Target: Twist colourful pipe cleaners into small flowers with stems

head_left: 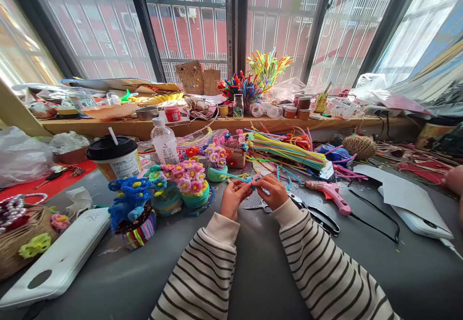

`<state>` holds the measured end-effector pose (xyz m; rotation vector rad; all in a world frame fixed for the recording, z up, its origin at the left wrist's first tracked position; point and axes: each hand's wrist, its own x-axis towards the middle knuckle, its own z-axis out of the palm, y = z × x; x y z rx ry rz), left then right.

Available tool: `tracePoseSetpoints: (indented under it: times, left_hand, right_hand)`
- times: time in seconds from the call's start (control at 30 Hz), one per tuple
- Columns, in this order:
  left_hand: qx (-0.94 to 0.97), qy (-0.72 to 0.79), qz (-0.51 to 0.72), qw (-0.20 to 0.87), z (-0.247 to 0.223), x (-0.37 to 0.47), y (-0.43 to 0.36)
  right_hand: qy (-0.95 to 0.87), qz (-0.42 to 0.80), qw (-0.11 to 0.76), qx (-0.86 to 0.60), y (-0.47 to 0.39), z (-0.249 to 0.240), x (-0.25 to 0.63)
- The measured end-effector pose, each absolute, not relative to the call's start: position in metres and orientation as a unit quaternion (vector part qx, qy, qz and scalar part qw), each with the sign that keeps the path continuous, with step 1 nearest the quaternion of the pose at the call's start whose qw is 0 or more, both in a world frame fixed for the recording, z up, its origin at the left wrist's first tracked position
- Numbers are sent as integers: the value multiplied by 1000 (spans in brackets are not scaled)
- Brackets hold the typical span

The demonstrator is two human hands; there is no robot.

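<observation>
In the middle of the head view, my left hand [233, 197] and my right hand [273, 192] meet above the grey table. Their fingertips pinch a light blue pipe cleaner [229, 176]; a pink end [256, 176] sticks up between them. How the two strands join is too small to make out. Just below the hands lie small scissors [265, 207], and black-handled scissors [327, 221] rest beside my right wrist. A pink glue gun [334, 197] lies to the right. Left of my left hand stand pots of fuzzy pink flowers [186, 178] and blue flowers [132, 199].
Behind the hands lies a bundle of yellow and green pipe cleaners [289, 149]. A lidded cup [117, 158], a bottle [164, 141] and a white device [61, 257] stand left. At the right edge is another person's hand [454, 181], near a white box [419, 219].
</observation>
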<state>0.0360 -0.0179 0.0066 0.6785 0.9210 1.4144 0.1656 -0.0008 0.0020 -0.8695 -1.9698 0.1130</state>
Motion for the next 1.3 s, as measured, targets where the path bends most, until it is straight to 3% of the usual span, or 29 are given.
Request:
tracePoseSetpoints:
  times: [0.17, 0.3, 0.53, 0.73, 0.87, 0.97, 1.07, 1.17, 1.3]
  left_hand:
    - [306, 390, 617, 611, 7, 35, -18]
    - [315, 407, 604, 609, 8, 35, -19]
    - [366, 418, 615, 559, 6, 37, -17]
    - [391, 410, 638, 522, 3, 39, -16]
    - [396, 402, 665, 489, 4, 37, -16]
    - [360, 395, 660, 528, 6, 36, -16]
    - [325, 391, 638, 578, 8, 35, -17]
    - [314, 396, 626, 594, 10, 36, -20]
    - [315, 400, 617, 600, 11, 37, -21]
  right_hand:
    - [-686, 247, 548, -410, -5, 4, 162]
    - [-653, 339, 522, -432, -1, 0, 164]
    - [-605, 368, 549, -443, 7, -8, 165]
    - [-396, 618, 520, -436, 5, -7, 155]
    - [-361, 677, 492, -412, 2, -4, 150]
    - [-483, 587, 491, -425, 0, -1, 157]
    - [-653, 312, 531, -441, -2, 6, 167]
    - [-767, 42, 504, -395, -4, 12, 174]
    - [-822, -141, 437, -338, -4, 13, 177]
